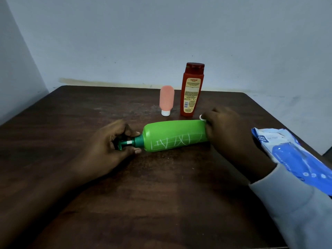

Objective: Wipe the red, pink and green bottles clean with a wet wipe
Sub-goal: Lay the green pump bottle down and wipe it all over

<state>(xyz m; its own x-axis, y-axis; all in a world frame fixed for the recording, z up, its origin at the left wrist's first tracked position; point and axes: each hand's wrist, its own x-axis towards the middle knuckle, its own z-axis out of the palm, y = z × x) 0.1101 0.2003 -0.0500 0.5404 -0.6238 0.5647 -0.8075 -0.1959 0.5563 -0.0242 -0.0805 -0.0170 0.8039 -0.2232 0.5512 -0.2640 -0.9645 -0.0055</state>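
A green pump bottle [172, 135] lies on its side across the middle of the dark wooden table [161, 194], with white scribbled lines on its body. My left hand [111, 146] grips its dark green pump head at the left end. My right hand [231, 130] is closed over the bottle's base at the right end, and a small bit of white wipe [202, 117] shows at its fingertips. Behind them the pink bottle [166, 100] stands on its white cap, and the red bottle [191, 89] stands upright just right of it.
A blue and white pack of wet wipes [294, 155] lies at the table's right edge, beside my right forearm. A pale wall rises right behind the table's far edge, and another wall runs along the left.
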